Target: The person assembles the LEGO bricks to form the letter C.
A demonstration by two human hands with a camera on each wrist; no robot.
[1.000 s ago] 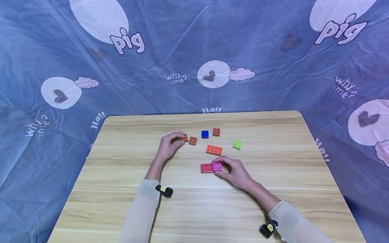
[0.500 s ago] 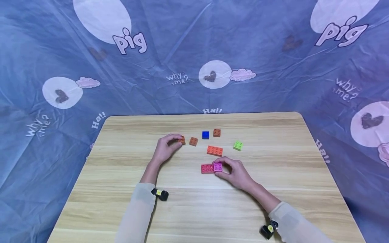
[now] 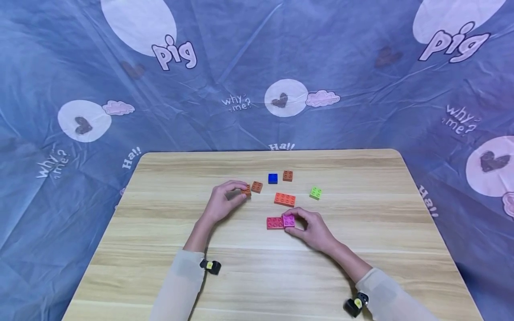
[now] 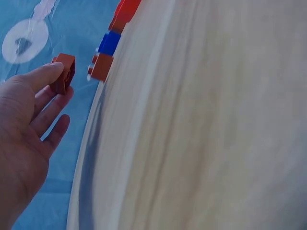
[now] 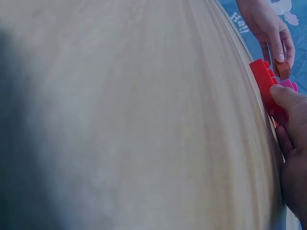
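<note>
My left hand [image 3: 221, 203] pinches a small brown building brick [image 3: 247, 192] between thumb and fingers. In the left wrist view that brown brick [image 4: 64, 72] hangs above the tabletop, its hollow underside turned partly to the camera. A second brown brick [image 3: 257, 187] lies just beyond it. My right hand [image 3: 315, 229] grips a pink brick [image 3: 288, 221] with thumb and forefinger at the right end of a red brick [image 3: 275, 223]. Seen from the right wrist, the pink brick [image 5: 289, 85] shows on the studded side of the red one, and my thumb covers part of both.
Beyond my right hand lies a long orange brick [image 3: 284, 199]. Farther back are a blue brick [image 3: 272, 179] and a third brown one [image 3: 288, 175], with a lime green brick [image 3: 315, 193] to the right. A printed blue cloth [image 3: 225, 125] hangs behind the wooden table [image 3: 257, 276].
My left hand carries its brown brick first left, then back right and slightly nearer to me. The right hand stays at the pink and red bricks.
</note>
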